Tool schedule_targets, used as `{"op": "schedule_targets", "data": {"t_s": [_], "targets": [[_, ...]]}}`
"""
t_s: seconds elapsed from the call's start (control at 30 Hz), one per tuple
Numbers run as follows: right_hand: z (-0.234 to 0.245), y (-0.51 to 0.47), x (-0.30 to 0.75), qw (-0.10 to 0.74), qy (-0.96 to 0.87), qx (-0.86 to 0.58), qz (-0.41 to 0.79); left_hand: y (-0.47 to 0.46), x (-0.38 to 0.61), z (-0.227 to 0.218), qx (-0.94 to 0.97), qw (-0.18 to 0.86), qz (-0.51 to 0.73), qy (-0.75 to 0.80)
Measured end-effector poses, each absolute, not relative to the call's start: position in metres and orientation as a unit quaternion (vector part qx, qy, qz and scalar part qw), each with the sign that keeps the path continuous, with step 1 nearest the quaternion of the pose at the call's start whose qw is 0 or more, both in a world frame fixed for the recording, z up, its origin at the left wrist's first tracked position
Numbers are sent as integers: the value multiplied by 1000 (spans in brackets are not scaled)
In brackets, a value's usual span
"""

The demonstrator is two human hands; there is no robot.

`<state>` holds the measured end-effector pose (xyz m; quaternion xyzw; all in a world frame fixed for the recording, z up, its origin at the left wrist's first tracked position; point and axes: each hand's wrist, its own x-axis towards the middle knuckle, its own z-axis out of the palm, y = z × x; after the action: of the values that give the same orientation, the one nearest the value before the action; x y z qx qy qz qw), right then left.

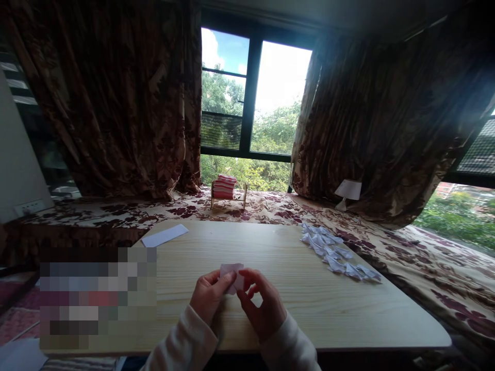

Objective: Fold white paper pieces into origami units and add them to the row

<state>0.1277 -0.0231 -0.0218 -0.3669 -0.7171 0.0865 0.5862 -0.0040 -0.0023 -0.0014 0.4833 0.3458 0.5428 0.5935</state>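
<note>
A small piece of white paper [229, 269] is held up between my two hands, above the near middle of the table. My left hand [210, 292] is closed on its left side, the thumb lying across the front. With its fingertips, my right hand [265, 304] pinches the paper's right edge. Whether the sheet has folds in it I cannot tell. Several folded white paper pieces [323, 246] lie in rows on the right side of the table. A flat strip of white paper [165, 235] rests near the far left edge.
The pale wooden table [278, 278] has rounded corners. Beyond it, a small rack [228, 195] with red-and-white folded cloths and a white-shaded lamp [349, 190] stand on the flowered cover [266, 206]. A blurred-out patch [98, 299] hides the table's left part.
</note>
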Motion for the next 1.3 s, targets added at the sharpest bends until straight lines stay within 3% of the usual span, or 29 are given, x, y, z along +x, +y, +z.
{"op": "schedule_targets", "data": {"t_s": [0.6, 1.3], "targets": [[-14, -28, 134, 555, -733, -393, 16, -2, -3, -2, 486, 587, 534, 366], [-14, -24, 136, 603, -671, -421, 88, -9, 1, -3, 581, 552, 480, 358]]}}
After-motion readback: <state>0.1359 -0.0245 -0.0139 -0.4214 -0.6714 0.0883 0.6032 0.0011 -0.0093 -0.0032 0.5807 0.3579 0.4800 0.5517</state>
